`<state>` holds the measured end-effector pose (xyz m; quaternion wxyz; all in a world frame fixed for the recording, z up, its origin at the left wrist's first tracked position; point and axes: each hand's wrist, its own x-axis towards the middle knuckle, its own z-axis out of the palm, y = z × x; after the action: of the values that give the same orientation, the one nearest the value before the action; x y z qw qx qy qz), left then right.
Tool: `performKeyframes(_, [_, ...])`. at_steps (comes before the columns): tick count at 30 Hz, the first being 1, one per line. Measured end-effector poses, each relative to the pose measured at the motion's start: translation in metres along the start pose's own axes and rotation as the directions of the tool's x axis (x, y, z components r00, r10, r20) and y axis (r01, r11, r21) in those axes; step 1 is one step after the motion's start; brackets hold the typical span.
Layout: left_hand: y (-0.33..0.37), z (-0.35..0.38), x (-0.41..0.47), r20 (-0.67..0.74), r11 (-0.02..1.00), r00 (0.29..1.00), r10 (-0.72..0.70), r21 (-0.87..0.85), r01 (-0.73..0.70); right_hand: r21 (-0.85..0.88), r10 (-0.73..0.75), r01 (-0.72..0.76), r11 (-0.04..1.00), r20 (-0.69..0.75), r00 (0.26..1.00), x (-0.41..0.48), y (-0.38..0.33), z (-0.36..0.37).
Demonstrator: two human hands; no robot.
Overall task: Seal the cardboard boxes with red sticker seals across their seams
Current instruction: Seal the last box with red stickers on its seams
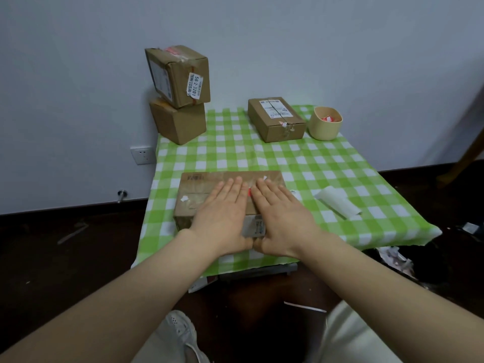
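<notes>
Box lies on the green checked cloth, at the cloth's near edge and left of its middle, right in front of the person. Its long axis runs left to right, parallel to that near edge, with its broad top up and a labelled side facing the person.

Both hands lie flat on the top, palms down, fingers straight and close together, pointing away toward the cloth's far edge. The left hand and right hand sit side by side, and their thumbs meet over the box's near face. A sliver of red sticker shows in the gap between them. The hands are probably placed so to rub the sticker down and hold the flaps shut. They hide the seam, so I cannot tell which way it or the sticker runs.

A strip of white backing paper lies toward the cloth's right side. At the cloth's far-right corner stands a beige cup holding more red stickers, likely kept within reach. Beside it, at the far edge, sits another box. Two stacked boxes stand at the cloth's far-left corner, the upper one tilted.
</notes>
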<state>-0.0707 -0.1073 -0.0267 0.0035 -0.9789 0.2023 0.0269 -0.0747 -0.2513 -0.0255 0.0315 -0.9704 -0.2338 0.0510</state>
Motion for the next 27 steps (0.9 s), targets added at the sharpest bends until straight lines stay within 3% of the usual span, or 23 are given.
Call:
performKeyframes(8, [-0.014,-0.001,-0.009,-0.005,0.999,1.0,0.029,-0.043,-0.029,0.039,-0.011,0.01,0.999,0.013,1.0,-0.007,0.021,-0.004])
performKeyframes(18, [-0.019,-0.012,-0.008,0.061,0.997,0.998,-0.029,-0.068,0.033,0.134,0.07,-0.074,0.988,0.034,0.997,-0.008,0.024,-0.008])
performKeyframes(27, [0.001,-0.004,-0.003,0.028,0.993,0.998,0.059,-0.101,-0.055,0.022,-0.038,0.037,0.999,0.021,0.999,-0.005,0.004,-0.002])
